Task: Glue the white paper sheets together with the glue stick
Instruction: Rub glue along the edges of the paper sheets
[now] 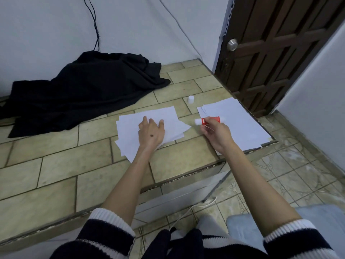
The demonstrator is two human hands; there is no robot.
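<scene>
My left hand (151, 132) lies flat, fingers straight and spread, pressing down on the loose pile of white paper sheets (169, 116) in front of me. The sheets in that pile are fanned out unevenly, corners sticking past one another, on the tiled bench (56, 165).

My right hand (214, 130) grips the glue stick (210, 120) — fingers curled round its red body, the stick lying roughly level with its white end pointing left toward the pile. It hovers in the gap between the two lots of paper, over the left edge of the second stack of sheets (242, 126), which sits at the bench's right corner, close to the edge.

The glue stick's white cap (191, 99) stands on the tiles just beyond both piles, apart from either.

Further back to my left a heap of black cloth (84, 90) is bunched against the wall, with dark cables (93, 25) running down to it. A dark wooden door (276, 49) with a round metal knob (232, 44) stands past the bench's far right corner. My sleeves — dark with white striped cuffs (112, 221) — are pushed up toward the elbows.
</scene>
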